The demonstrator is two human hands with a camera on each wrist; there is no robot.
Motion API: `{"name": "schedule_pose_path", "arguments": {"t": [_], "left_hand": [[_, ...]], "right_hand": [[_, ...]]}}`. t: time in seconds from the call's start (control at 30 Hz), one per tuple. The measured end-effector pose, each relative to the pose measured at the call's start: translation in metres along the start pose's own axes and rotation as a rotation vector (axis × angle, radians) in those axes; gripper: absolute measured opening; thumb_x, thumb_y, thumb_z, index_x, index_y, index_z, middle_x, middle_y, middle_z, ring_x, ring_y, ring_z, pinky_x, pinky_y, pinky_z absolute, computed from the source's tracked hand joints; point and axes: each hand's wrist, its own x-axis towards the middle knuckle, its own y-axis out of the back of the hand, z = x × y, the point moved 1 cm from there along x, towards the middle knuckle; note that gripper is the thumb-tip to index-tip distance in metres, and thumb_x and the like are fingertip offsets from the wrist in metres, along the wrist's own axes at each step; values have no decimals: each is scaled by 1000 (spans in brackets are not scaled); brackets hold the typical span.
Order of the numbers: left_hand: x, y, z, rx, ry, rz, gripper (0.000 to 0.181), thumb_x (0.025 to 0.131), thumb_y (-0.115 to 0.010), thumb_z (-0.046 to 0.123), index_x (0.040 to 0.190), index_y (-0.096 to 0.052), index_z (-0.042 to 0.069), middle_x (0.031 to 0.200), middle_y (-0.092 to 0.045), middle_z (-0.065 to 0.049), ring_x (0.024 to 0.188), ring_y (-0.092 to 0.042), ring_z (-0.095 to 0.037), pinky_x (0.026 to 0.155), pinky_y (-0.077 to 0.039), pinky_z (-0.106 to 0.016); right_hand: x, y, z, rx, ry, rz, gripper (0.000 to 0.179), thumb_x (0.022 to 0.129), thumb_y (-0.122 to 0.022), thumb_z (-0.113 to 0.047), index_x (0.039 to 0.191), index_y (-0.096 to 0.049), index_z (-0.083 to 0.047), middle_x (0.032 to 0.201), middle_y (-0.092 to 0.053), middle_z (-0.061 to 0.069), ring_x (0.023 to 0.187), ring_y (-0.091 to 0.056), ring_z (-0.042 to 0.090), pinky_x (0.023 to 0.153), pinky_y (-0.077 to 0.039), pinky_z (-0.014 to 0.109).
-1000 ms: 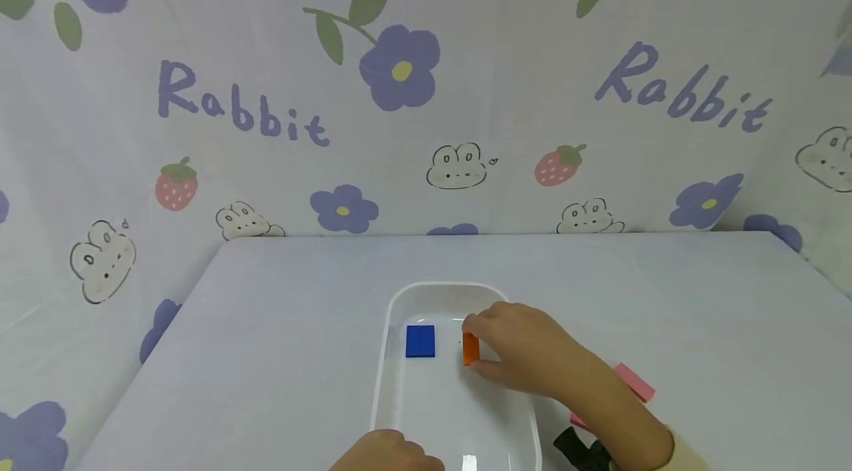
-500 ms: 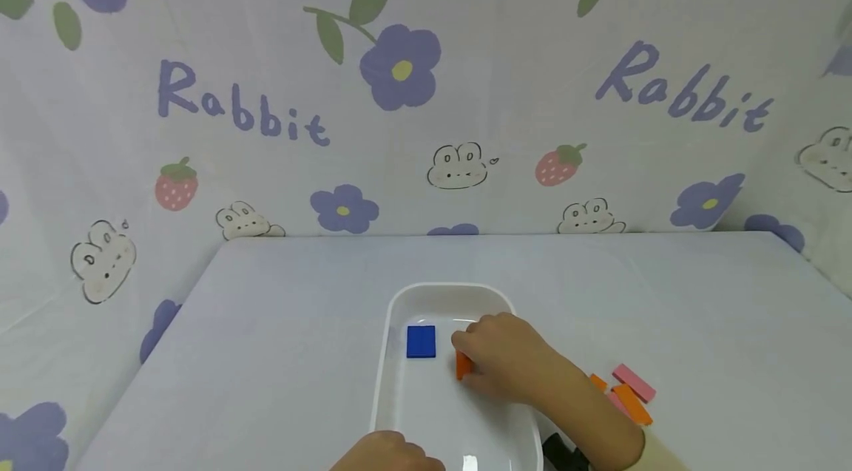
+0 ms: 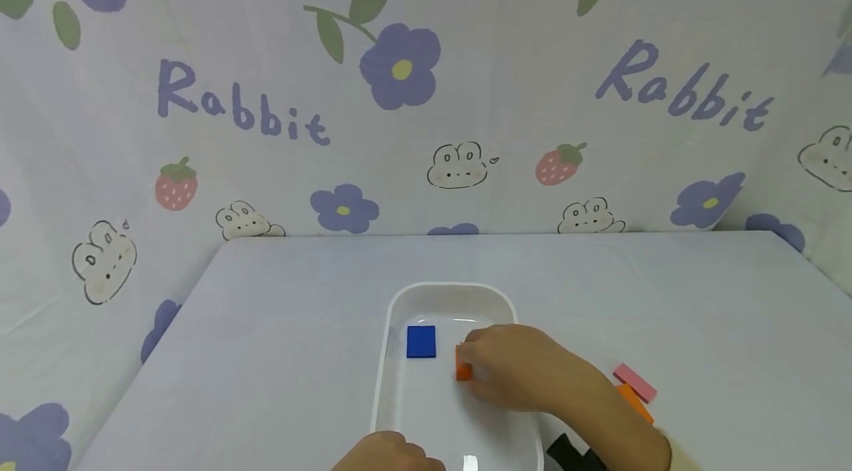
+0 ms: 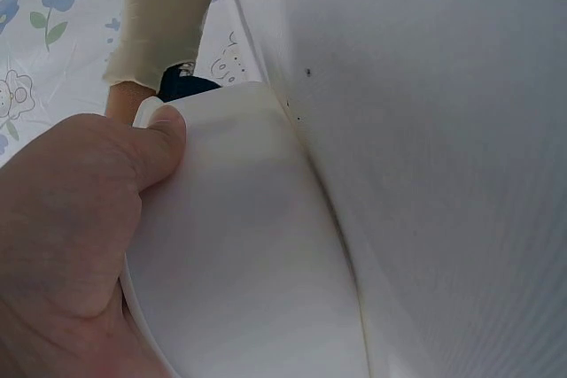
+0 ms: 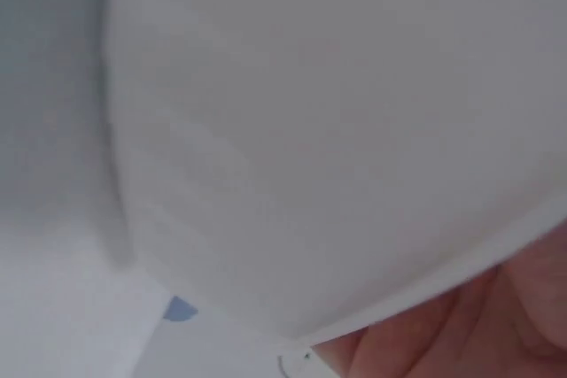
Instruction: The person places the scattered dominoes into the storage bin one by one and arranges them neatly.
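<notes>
A white rectangular tray with rounded corners lies on the table. My left hand grips its near rim; in the left wrist view the thumb lies on the outer wall, with the fingers out of sight past the rim. Reaching in over the right side, my right hand pinches a small orange block low over the tray floor. Left of that block, a flat blue square rests in the tray. The right wrist view shows mostly tray wall, with part of the hand behind the rim.
On the table right of the tray, a pink block and another orange block lie close together, partly behind the right forearm. A black object shows beneath that forearm. A patterned cloth hangs behind the table.
My right hand has moved slightly nearer to me with the orange block, and its fingers now cover more of it. The left hand, tray and blue square have stayed put.
</notes>
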Motion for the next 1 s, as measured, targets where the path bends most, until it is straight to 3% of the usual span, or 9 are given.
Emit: {"name": "schedule_pose_path", "arguments": {"t": [0.23, 0.63, 1.0], "left_hand": [[0, -3, -2, 61, -29, 40, 18, 61, -72, 30, 68, -56, 25, 54, -43, 16, 48, -30, 7, 47, -19, -7], [1, -1, -2, 61, -34, -23, 17, 62, -73, 31, 71, -59, 26, 55, -45, 18, 49, -32, 8, 48, -20, -7], [2, 0, -1, -19, 1, -11, 16, 63, -73, 32, 71, -60, 26, 55, -45, 18, 48, -30, 10, 47, -20, -6]], "right_hand": [[-7, 3, -11, 55, 33, -89, 11, 72, -67, -21, 81, -64, -16, 74, -55, -11, 65, -46, 5, 63, -44, 26], [-4, -1, -9, 41, 16, -77, 12, 74, -68, -21, 83, -64, -15, 81, -55, -9, 67, -48, 7, 65, -45, 26], [-1, -4, -9, 36, 20, -69, 11, 75, -68, -22, 85, -63, -17, 87, -53, -8, 65, -47, 8, 63, -45, 25]]}}
